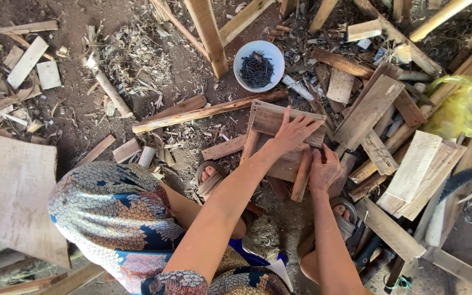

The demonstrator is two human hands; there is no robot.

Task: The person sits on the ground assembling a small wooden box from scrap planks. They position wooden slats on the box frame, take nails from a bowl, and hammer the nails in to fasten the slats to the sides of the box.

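Small frame (279, 147) of rough, weathered slats on dirt floor strewn with offcuts, between two sandalled feet. Left hand (295, 133) flat on top slat, fingers spread, gripping nothing. Right hand (323, 170) curled closed at frame's right edge; contents impossible to tell. White bowl (259, 65) of dark nails just beyond.

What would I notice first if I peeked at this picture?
Two bare arms reach to the middle, where the left hand lies flat on a small wooden frame and the right hand grips its edge. Just above sits a white bowl of dark nails, and a yellow plastic bag glows at the right.
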